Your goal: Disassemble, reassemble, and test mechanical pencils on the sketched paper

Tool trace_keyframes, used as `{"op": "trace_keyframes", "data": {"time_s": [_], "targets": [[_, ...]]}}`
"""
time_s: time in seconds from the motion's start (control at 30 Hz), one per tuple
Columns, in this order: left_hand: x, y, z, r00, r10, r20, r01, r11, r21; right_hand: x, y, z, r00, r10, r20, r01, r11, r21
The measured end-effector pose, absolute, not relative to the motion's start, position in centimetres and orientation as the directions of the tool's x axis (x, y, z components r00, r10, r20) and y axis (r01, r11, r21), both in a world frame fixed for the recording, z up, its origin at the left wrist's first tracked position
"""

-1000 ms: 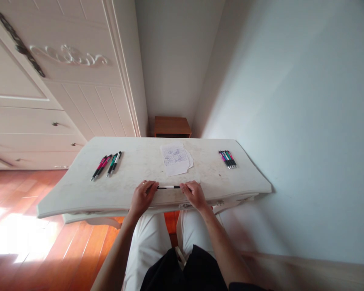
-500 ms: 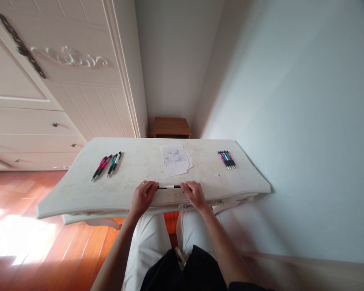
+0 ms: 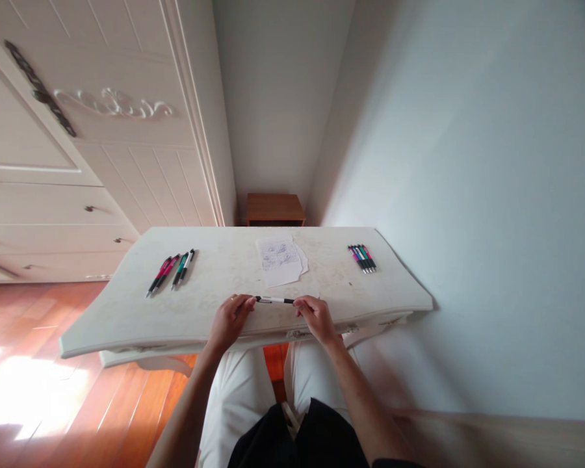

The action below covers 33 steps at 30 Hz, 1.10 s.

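Nearest, the person's white trousers (image 3: 238, 380) and black top (image 3: 322, 435) showed beneath two bare forearms, which reached toward the near edge of a white table (image 3: 112, 325). The left hand (image 3: 233, 318) had its thumb and fingers pinched on the dark, clipped end of a white pen (image 3: 275, 300), and the right hand (image 3: 316, 317) pinched the black grip end, so that the pen lay crosswise and nearly level between them. It was over the front part of the tabletop; whether its barrel touched the surface could not be told. The step in hand looked to be holding or adjusting this pen with both hands, and the next move seemed to call for a steady pinch at one end before the other hand let go. Farther in, scribbled paper (image 3: 279, 261) lay near the middle of the table, a torn-looking sheet showing at its right side. To the left, two pink pens (image 3: 159, 275) and, just beside them, a green pen (image 3: 179, 271) and a white-and-black pen (image 3: 188, 265) lay slanted. To the right, well apart, a tight row of pens (image 3: 362, 259), apparently five, lay side by side. Beyond the table stood a brown wooden box-like piece (image 3: 275, 207), between a pale cabinet (image 3: 136, 159) and a bare wall (image 3: 443, 195).
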<state>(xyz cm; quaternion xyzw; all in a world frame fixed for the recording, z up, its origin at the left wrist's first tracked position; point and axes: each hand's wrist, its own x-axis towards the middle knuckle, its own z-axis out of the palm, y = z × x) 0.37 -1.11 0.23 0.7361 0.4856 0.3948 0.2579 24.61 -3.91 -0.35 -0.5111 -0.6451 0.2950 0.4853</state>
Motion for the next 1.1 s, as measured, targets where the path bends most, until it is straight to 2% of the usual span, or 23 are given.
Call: {"op": "trace_keyframes", "data": {"time_s": [0.17,0.6,0.9,1.1], "targets": [[0.4,-1.0,0.1,0.223,0.925,0.308,0.519,-0.380,0.766,24.6,-4.2,-0.3,-0.020,0.932,0.361,0.382,0.341,-0.859],[0.0,-1.3,1.2,0.214,0.948,0.237,0.348,-0.301,0.888,24.9,-4.0,-0.4,-0.040,0.917,0.396,0.365,0.383,-0.849],[-1.0,-0.9,0.6,0.305,0.932,0.195,0.230,-0.271,0.935,25.3,-3.8,-0.4,-0.064,0.908,0.413,0.283,0.414,-0.865],[-0.8,-0.9,0.7,0.335,0.931,0.145,0.313,-0.255,0.915,25.9,-3.7,-0.6,-0.079,0.936,0.343,0.297,0.351,-0.888]]}}
